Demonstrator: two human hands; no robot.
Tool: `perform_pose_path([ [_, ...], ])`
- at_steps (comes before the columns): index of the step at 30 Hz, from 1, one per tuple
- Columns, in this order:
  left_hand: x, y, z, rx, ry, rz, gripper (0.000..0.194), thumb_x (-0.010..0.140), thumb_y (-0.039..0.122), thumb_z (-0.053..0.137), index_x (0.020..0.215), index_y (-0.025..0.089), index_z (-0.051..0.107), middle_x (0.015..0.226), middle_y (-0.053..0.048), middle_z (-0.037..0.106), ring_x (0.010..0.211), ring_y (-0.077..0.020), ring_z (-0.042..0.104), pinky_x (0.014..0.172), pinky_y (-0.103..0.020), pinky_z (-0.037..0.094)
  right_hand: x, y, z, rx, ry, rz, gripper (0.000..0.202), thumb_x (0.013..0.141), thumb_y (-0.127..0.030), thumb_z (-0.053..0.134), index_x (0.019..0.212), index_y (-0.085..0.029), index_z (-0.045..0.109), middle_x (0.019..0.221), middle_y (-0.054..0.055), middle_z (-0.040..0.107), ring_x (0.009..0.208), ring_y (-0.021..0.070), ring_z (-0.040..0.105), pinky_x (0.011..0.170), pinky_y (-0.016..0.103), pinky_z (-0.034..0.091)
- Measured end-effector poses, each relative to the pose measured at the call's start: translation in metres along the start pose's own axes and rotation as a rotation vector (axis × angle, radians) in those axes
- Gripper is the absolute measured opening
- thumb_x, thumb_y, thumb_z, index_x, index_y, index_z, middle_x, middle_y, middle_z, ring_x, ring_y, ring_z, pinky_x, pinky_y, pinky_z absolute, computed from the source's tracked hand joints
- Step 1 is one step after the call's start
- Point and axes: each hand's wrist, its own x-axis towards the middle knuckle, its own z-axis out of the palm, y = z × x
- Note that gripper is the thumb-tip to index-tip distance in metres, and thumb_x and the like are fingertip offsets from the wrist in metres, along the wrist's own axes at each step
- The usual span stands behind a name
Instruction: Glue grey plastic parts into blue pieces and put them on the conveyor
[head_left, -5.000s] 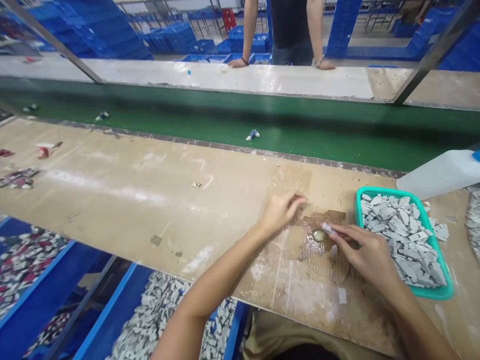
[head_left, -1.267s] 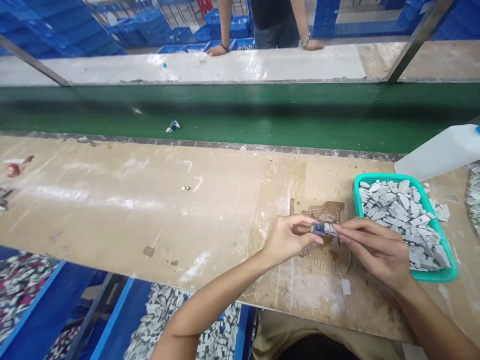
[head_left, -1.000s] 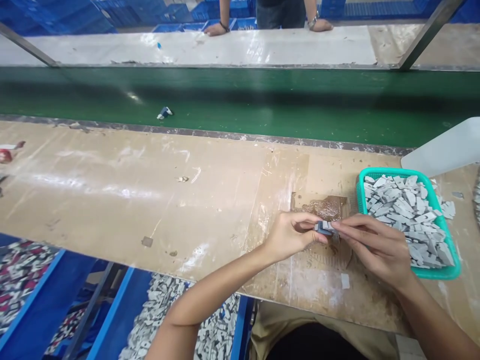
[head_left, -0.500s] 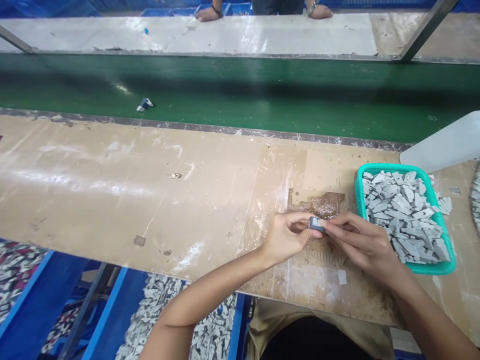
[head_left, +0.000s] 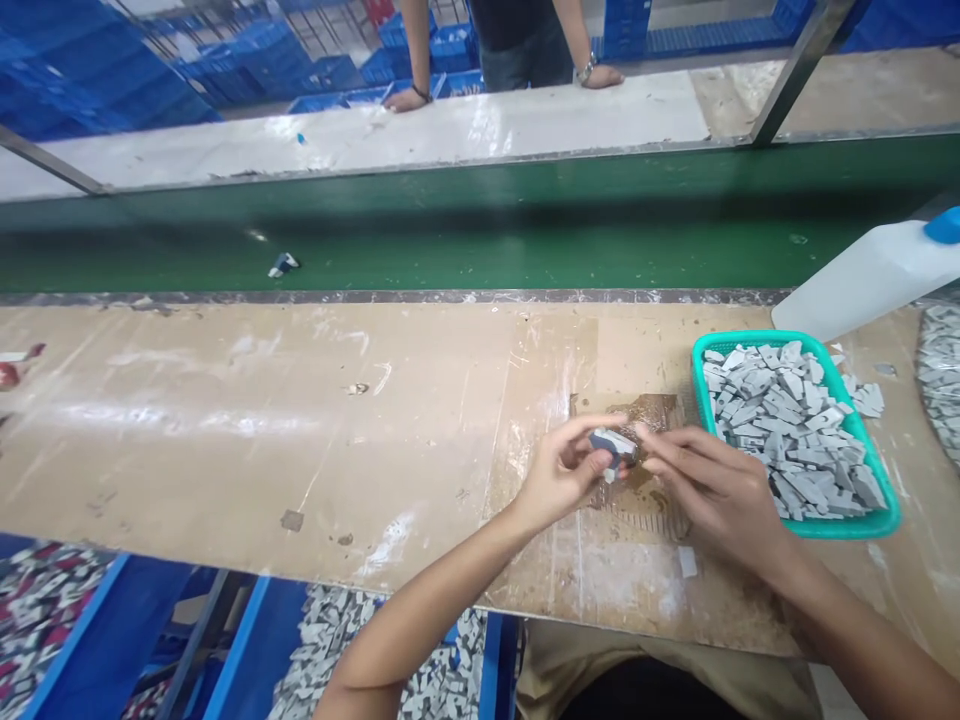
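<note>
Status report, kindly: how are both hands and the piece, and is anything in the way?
Left hand holding blue-and-white piece. Right hand close beside it, contact unclear. Green basket to the right, not between hands and piece.

My left hand (head_left: 559,472) grips a blue-and-white part (head_left: 604,443). My right hand (head_left: 720,490) is beside it, near a green basket (head_left: 702,385).

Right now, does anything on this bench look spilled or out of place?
Yes: a few gray pieces lie outside the green basket, to its right, while many others fill it. A glossy brown patch on the cardboard left of the basket looks wet, though I can't tell whether it was spilled.
</note>
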Motion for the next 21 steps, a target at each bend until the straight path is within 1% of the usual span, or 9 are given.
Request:
perform_pose_path([
  [2,0.003,0.001,-0.007,-0.203,-0.032,-0.091,0.031,0.077,0.035,0.081,0.100,0.020,0.069,0.083,-0.003,0.070,0.072,-0.0163,0.070,0.068,-0.031,0.061,-0.001,-0.001,-0.006,-0.026,0.110,0.048,0.055,0.093,-0.010,0.062,0.143,-0.032,0.056,0.099,0.004,0.072,0.080,0.0138,0.068,0.068,0.026,0.057],
  [4,0.005,0.002,-0.015,-0.357,-0.025,-0.155,0.028,0.075,0.029,0.081,0.097,0.019,0.067,0.077,-0.001,0.067,0.068,-0.0158,0.069,0.063,-0.030,0.060,-0.001,0.001,-0.012,-0.051,0.204,0.097,0.054,0.092,-0.010,0.063,0.139,-0.034,0.059,0.098,0.002,0.073,0.080,0.0145,0.069,0.070,0.028,0.057],
  [7,0.006,0.001,-0.024,-0.474,0.012,-0.212,0.023,0.078,0.022,0.075,0.097,0.019,0.063,0.074,-0.001,0.065,0.064,-0.0146,0.067,0.060,-0.028,0.058,0.000,0.006,-0.016,-0.059,0.296,0.146,0.051,0.091,-0.010,0.063,0.136,-0.034,0.062,0.095,0.001,0.072,0.077,0.0149,0.068,0.070,0.030,0.056],
  [10,0.008,0.001,-0.028,-0.476,0.061,-0.250,0.020,0.078,0.020,0.072,0.096,0.020,0.063,0.072,-0.002,0.063,0.063,-0.0142,0.065,0.059,-0.026,0.056,0.003,0.013,-0.017,-0.139,0.328,0.150,0.046,0.092,-0.012,0.063,0.133,-0.031,0.065,0.090,0.001,0.071,0.073,0.0142,0.066,0.068,0.029,0.054],
  [13,0.024,0.009,-0.030,-0.304,0.092,-0.242,0.025,0.078,0.027,0.075,0.101,0.020,0.066,0.076,-0.004,0.065,0.066,-0.0151,0.065,0.064,-0.029,0.057,0.005,0.018,-0.015,-0.252,0.328,0.163,0.035,0.094,-0.015,0.060,0.126,-0.026,0.071,0.085,0.002,0.070,0.070,0.0134,0.064,0.064,0.027,0.050],
  [16,0.064,0.026,-0.039,0.103,0.191,-0.015,0.036,0.076,0.031,0.077,0.108,0.019,0.066,0.086,-0.006,0.070,0.074,-0.0166,0.068,0.071,-0.030,0.057,0.005,0.022,-0.013,-0.300,0.313,0.266,0.029,0.096,-0.020,0.057,0.119,-0.021,0.074,0.078,0.001,0.067,0.063,0.0127,0.059,0.058,0.026,0.046],
  [18,0.106,0.041,-0.047,0.395,0.330,0.193,0.036,0.074,0.027,0.078,0.107,0.018,0.064,0.085,-0.004,0.072,0.079,-0.0164,0.068,0.072,-0.027,0.055,0.003,0.026,-0.013,-0.339,0.320,0.361,0.030,0.097,-0.023,0.054,0.118,-0.019,0.074,0.075,0.001,0.065,0.060,0.0134,0.057,0.058,0.028,0.045],
  [20,0.152,0.055,-0.055,0.583,0.468,0.283,0.028,0.078,0.024,0.073,0.102,0.016,0.063,0.077,-0.002,0.071,0.075,-0.0161,0.068,0.072,-0.026,0.054,0.000,0.030,-0.016,-0.414,0.324,0.453,0.033,0.096,-0.025,0.052,0.120,-0.018,0.074,0.075,0.002,0.065,0.061,0.0155,0.057,0.061,0.031,0.045],
  [21,0.175,0.061,-0.057,0.670,0.532,0.326,0.026,0.080,0.024,0.071,0.104,0.015,0.064,0.081,-0.004,0.072,0.077,-0.0159,0.069,0.074,-0.026,0.054,-0.001,0.033,-0.019,-0.461,0.318,0.497,0.035,0.096,-0.026,0.051,0.122,-0.017,0.073,0.077,0.003,0.065,0.062,0.0170,0.058,0.062,0.032,0.045],
])
